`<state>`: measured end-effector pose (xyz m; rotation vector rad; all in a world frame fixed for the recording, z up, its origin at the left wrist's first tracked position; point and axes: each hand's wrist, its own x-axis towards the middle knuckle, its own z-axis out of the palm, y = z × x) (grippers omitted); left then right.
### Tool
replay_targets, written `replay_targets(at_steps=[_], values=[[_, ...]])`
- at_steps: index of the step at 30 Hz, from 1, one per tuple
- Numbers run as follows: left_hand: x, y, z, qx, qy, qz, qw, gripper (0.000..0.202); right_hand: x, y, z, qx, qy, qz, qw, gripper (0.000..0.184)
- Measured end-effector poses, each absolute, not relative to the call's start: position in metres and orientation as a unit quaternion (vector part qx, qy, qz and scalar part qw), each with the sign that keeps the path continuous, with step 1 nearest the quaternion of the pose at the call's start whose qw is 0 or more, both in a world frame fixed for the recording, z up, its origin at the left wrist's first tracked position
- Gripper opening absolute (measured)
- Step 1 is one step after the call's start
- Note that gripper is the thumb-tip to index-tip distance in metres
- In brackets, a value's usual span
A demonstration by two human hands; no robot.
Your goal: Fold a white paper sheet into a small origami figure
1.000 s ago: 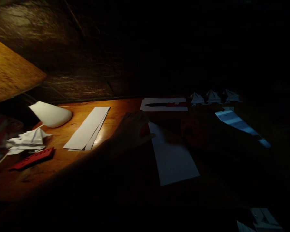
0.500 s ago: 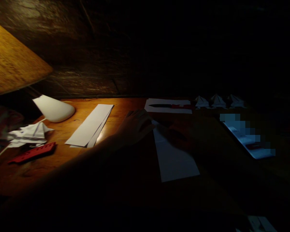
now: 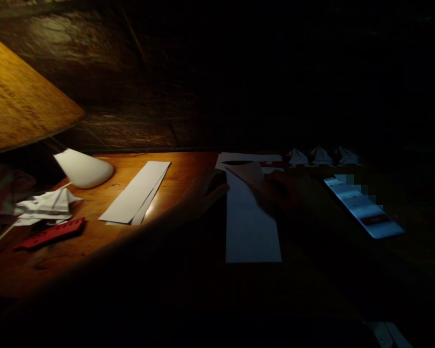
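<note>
A white paper strip (image 3: 252, 227) lies lengthwise on the wooden desk (image 3: 177, 169) in front of me. Its far corner is folded over into a raised flap (image 3: 247, 172). My left hand (image 3: 205, 194) rests against the strip's left edge near the top, fingers laid out on the desk. My right hand (image 3: 281, 189), deep in shadow, is closed on the flap from the right side. Both forearms are almost black in the dim light.
A lampshade (image 3: 21, 106) and white lamp base (image 3: 83, 168) stand at the left. Near them are a stack of paper strips (image 3: 136, 193), a folded paper piece (image 3: 45, 205) and a red ruler-like bar (image 3: 50, 233). Farther back are a sheet with a cutter knife (image 3: 252, 162), three folded paper figures (image 3: 321, 155) and a lit phone (image 3: 364, 208).
The strip has turned from slanted to straight in front of me. Its far corner has been lifted and folded over by my right hand. My left hand slid slightly back along the left edge.
</note>
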<state>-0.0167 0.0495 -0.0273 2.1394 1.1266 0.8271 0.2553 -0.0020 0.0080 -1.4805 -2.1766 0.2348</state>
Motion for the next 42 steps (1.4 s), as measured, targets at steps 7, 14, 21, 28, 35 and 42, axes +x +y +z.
replay_targets(at_steps=[7, 14, 21, 28, 35, 42], values=[[0.001, 0.031, -0.023, 0.625, 0.377, 0.39, 0.561, 0.054, 0.257, -0.001, -0.001, -0.541, -0.768, 0.184, 0.291, 0.021], [0.007, 0.025, -0.03, 0.641, 0.38, 0.366, 0.558, 0.045, 0.257, -0.004, -0.004, -0.464, -0.77, 0.272, 0.343, 0.016], [0.01, 0.024, -0.032, 0.682, 0.402, 0.339, 0.509, 0.053, 0.248, -0.015, 0.004, -0.434, -0.772, 0.322, 0.336, 0.042], [0.01, 0.021, -0.033, 0.699, 0.398, 0.345, 0.483, 0.054, 0.232, -0.024, 0.006, -0.436, -0.828, 0.197, 0.293, 0.087], [0.011, 0.024, -0.035, 0.703, 0.364, 0.36, 0.494, 0.044, 0.241, -0.012, -0.004, -0.481, -0.772, 0.182, 0.373, 0.038], [0.008, 0.02, -0.027, 0.724, 0.361, 0.34, 0.48, 0.043, 0.259, 0.008, -0.005, -0.526, -0.706, 0.306, 0.362, 0.023]])
